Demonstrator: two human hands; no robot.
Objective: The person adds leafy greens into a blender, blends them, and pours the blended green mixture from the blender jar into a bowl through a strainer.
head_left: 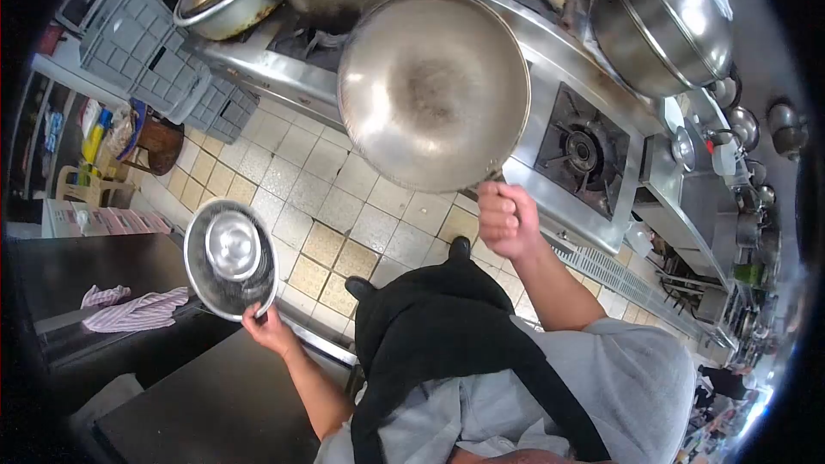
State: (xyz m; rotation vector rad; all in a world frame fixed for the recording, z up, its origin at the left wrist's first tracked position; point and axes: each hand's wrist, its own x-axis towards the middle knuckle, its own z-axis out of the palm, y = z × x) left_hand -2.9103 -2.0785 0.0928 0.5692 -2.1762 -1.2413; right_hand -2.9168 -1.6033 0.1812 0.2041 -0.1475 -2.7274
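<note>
My right hand point(509, 219) is closed in a fist at the near rim of a large round steel wok point(387, 77), its small handle mostly hidden by the fingers. The wok is raised over the floor and the front edge of the stove, its broad, scuffed round surface facing me. Lower left, my left hand point(268, 331) grips the rim of a steel mixing bowl point(199, 245), thumb and fingers pinched over the edge. Inside that bowl rests a smaller shiny metal bowl point(232, 245).
Along the far side runs a steel stove point(537, 167) with a gas burner point(581, 152), a pot point(301, 4) holding long thin pieces, and a lidded pot point(228, 17). Grey crates point(146, 43) stand left. A striped cloth point(142, 309) lies on the dark counter point(223, 395).
</note>
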